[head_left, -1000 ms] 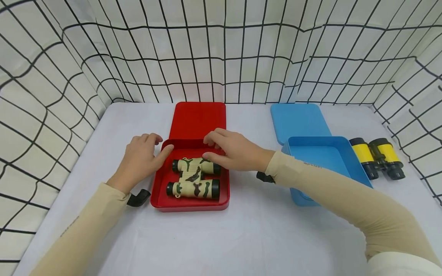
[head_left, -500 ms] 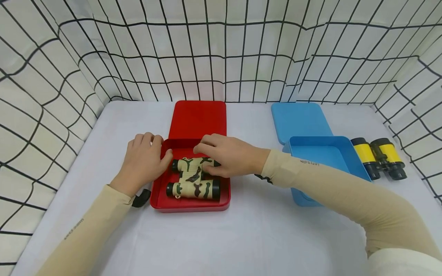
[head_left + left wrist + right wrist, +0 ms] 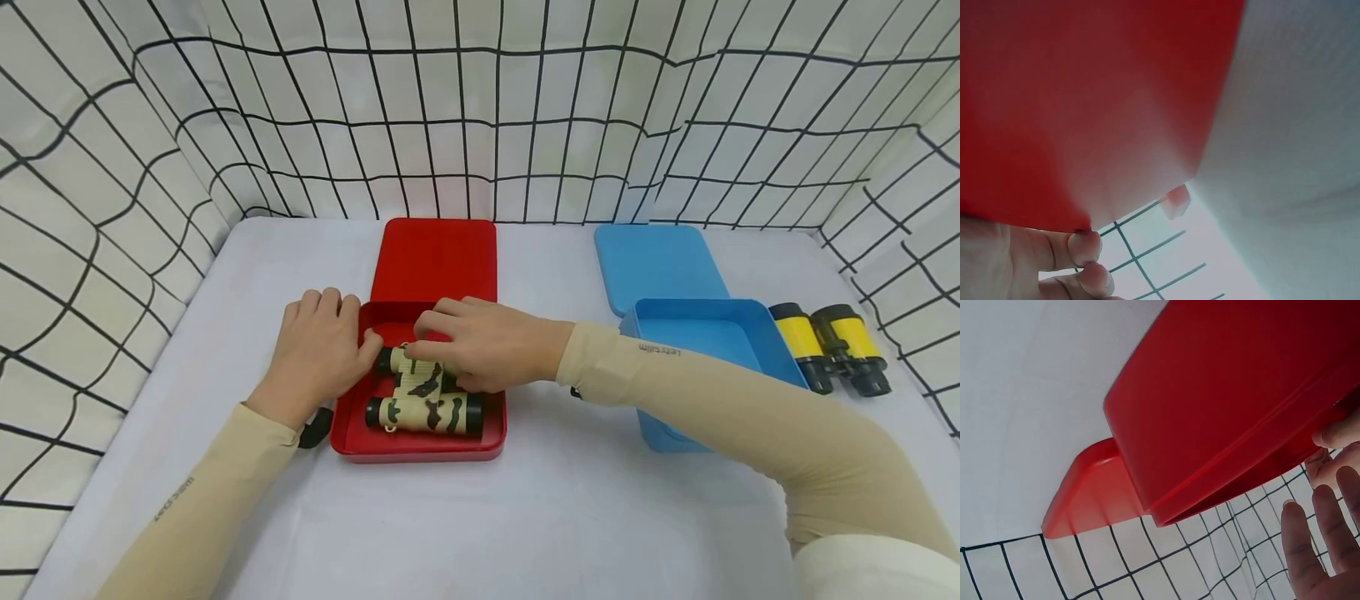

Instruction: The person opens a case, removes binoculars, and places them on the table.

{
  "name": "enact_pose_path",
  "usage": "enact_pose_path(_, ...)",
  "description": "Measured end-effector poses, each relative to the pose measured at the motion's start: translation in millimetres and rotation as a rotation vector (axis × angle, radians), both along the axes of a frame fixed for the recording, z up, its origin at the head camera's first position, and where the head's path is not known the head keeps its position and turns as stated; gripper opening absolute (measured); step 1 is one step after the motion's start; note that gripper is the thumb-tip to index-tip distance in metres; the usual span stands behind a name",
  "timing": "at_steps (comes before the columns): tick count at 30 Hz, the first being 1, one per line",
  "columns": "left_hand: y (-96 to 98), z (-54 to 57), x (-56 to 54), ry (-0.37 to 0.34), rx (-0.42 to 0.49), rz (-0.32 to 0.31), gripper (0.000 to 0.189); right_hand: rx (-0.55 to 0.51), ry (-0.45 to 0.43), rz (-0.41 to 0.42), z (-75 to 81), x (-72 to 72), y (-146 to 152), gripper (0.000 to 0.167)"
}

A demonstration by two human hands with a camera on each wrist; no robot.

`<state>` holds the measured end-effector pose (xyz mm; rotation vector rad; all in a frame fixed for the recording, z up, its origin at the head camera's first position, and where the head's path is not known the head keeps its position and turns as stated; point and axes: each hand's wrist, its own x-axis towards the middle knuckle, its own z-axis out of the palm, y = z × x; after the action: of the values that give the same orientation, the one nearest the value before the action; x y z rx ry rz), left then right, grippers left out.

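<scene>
The camouflage-patterned binoculars [image 3: 429, 412] lie in a red box [image 3: 420, 457] in the head view. My right hand [image 3: 495, 346] spreads over the upper barrel, covering much of it, with the index finger along it and the thumb near its right end. Whether it presses on the binoculars cannot be told. In the right wrist view, several fingers of that hand [image 3: 1319, 540] stand out beyond the box rim. My left hand [image 3: 313, 358] is at the box's left wall, thumb over the rim, fingers outside. The left wrist view has its fingers [image 3: 1085, 247] just past the box edge.
A red lid [image 3: 438, 260] lies flat behind the red box. On the right are a blue box [image 3: 776, 354], a blue lid [image 3: 660, 262] and yellow-black binoculars [image 3: 832, 346]. Black wire grid [image 3: 495, 121] borders the white tabletop [image 3: 525, 517].
My right hand has moved left and onto the binoculars' upper barrel. My left hand has come slightly right, its thumb passing over the box rim. The binoculars have stayed in the box.
</scene>
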<state>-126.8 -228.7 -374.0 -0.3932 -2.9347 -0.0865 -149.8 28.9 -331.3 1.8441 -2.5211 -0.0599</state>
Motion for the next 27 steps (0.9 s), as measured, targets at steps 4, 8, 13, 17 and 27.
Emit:
enact_pose_path(4,0.4,-0.4,0.8,-0.005,0.012,0.002,0.029,0.063,0.057,0.022,0.4,0.9,-5.8,0.057)
enact_pose_path(8,0.2,-0.5,1.7,0.004,0.023,-0.006,0.025,0.089,0.084,0.05,-1.5,1.0,-11.3,0.059)
enact_pose_path(13,-0.4,0.2,1.5,0.021,0.019,-0.02,0.022,0.079,0.113,0.095,-4.9,-0.3,-14.8,0.055)
enact_pose_path(17,-0.1,0.2,0.8,0.023,0.015,-0.02,0.021,0.082,0.137,0.127,-5.4,-1.6,-17.3,0.051)
enact_pose_path(27,-0.6,-1.9,0.3,0.005,0.009,-0.011,0.022,0.166,0.195,0.167,-5.9,-1.1,-31.1,0.054)
